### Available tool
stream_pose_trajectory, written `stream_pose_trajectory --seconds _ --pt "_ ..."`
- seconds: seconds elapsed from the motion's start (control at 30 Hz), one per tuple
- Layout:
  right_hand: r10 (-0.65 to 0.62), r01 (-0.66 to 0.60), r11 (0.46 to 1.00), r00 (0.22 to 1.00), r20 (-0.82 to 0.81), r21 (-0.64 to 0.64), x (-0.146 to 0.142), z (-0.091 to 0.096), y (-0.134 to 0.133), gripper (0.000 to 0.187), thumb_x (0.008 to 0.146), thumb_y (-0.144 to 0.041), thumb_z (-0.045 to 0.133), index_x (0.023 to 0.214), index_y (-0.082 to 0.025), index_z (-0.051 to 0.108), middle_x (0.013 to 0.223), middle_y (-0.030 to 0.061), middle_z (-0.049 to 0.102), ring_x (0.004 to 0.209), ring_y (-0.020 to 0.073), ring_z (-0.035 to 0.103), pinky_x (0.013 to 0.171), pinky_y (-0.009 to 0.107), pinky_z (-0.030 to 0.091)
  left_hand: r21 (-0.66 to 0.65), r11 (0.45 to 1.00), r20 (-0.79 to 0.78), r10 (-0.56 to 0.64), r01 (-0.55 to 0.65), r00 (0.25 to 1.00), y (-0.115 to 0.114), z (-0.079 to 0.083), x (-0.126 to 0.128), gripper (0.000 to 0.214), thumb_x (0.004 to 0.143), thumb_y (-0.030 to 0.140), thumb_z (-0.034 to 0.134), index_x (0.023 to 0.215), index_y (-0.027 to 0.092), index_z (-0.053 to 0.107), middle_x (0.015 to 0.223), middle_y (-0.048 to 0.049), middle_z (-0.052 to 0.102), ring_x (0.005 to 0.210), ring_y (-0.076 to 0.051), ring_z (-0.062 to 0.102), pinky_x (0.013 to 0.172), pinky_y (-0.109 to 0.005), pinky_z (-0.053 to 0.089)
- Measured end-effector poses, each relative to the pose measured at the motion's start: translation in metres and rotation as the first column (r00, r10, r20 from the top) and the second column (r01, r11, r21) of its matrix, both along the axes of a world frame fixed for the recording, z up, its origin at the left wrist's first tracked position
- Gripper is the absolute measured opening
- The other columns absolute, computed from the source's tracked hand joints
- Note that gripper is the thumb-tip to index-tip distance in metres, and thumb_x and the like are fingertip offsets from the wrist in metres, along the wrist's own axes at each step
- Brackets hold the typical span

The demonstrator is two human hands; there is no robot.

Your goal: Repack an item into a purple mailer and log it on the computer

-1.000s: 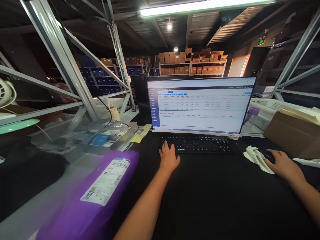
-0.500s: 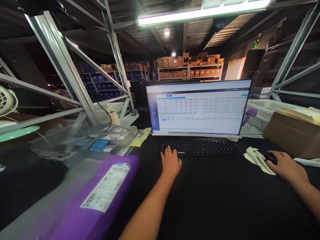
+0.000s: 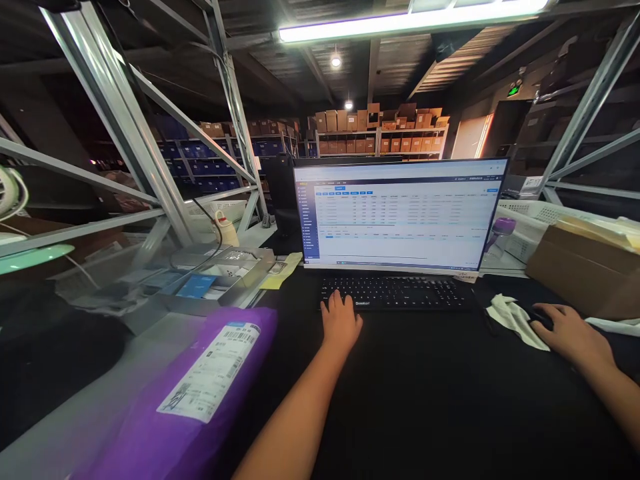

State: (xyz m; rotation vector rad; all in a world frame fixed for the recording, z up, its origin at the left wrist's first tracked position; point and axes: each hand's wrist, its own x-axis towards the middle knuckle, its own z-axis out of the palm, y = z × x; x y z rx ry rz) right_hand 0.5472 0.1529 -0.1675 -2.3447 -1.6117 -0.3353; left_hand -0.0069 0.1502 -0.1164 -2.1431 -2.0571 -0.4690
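My left hand (image 3: 341, 321) rests at the left front edge of the black keyboard (image 3: 400, 292), fingers spread over the keys and holding nothing. Off to the right, my right hand (image 3: 573, 328) curves over a dark computer mouse (image 3: 544, 319), which is partly covered by the fingers. A crumpled pale cloth (image 3: 515, 320) lies against the mouse and the hand. Behind the keyboard stands a lit monitor (image 3: 400, 217) with a table of rows and blue buttons on it. A purple mailing bag (image 3: 190, 387) with a white printed label (image 3: 213, 373) lies left of my left forearm.
A grey open box (image 3: 220, 277) with a blue card and a yellow paper (image 3: 281, 270) sit left of the monitor. A cardboard box (image 3: 580, 270) and a white basket (image 3: 525, 223) stand at the right. Metal posts (image 3: 115, 120) frame the desk; a fan (image 3: 9, 193) is far left.
The view has shifted very slightly. Both hands stay in nearly the same places, the left on the keyboard and the right on the mouse.
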Motion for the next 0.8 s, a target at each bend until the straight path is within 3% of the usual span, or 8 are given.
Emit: stream_pose_trajectory --seconds 0.3,0.8 --pt "0.009 -0.01 1.0 0.998 -0.056 -0.019 -0.0045 0.0053 -0.0026 0.065 0.084 -0.062 0.04 0.135 -0.029 0.062 0.138 0.014 0.056 0.118 0.0359 0.062 0.09 0.049 0.053 -0.008 1.0 -0.003 0.006 -0.006 1.0 0.0014 -0.0003 -0.0001 0.044 0.091 0.032 0.06 0.132 0.015 0.057 0.158 -0.0219 0.044 0.147 -0.034 0.041 0.123 -0.058 0.031" --pt "0.001 -0.001 1.0 1.0 -0.022 -0.022 -0.0051 0.0038 -0.0034 0.064 0.088 -0.062 0.035 0.137 -0.028 0.059 0.137 0.0142 0.055 0.118 0.0346 0.063 0.092 0.048 0.053 -0.004 1.0 0.017 -0.002 0.002 1.0 -0.0003 0.002 -0.0002 0.043 0.091 0.03 0.059 0.131 0.014 0.058 0.158 -0.0229 0.044 0.147 -0.034 0.042 0.122 -0.058 0.032"
